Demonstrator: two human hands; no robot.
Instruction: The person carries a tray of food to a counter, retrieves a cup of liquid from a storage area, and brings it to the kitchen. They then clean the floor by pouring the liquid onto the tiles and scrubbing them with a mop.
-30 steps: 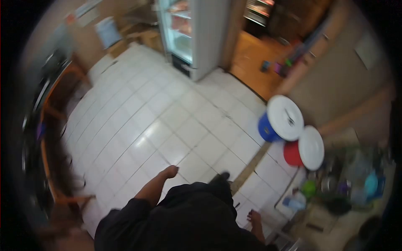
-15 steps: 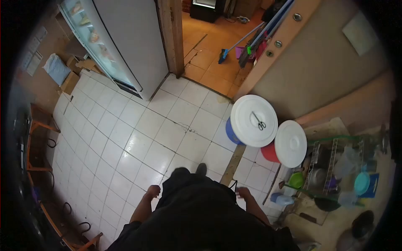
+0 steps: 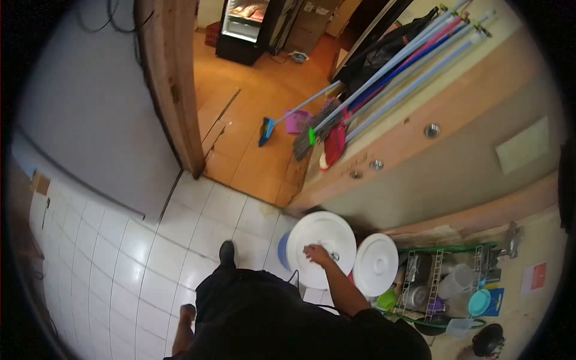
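My right hand (image 3: 315, 254) reaches over the white lid (image 3: 333, 227) of a blue bin (image 3: 283, 251), its fingers loosely bent and apart. Beside its wrist the handle loops of a pair of scissors (image 3: 335, 256) show on the lid; the rest is hidden under the hand and forearm. My left hand (image 3: 188, 314) hangs low at my left side over the tiled floor, away from any object, and its fingers are too small and turned away to read.
A second white-lidded bin (image 3: 377, 264) stands to the right, before a dish rack (image 3: 435, 282). Ahead is a doorway with a wooden frame (image 3: 174, 90). Beyond it, a blue broom (image 3: 266, 131) and mops lean along the wall. A tall grey cabinet side (image 3: 90, 108) fills the left.
I have stepped toward the doorway and the bins. My right hand has come from my side to over the lid with the scissors; my left hand still hangs low.
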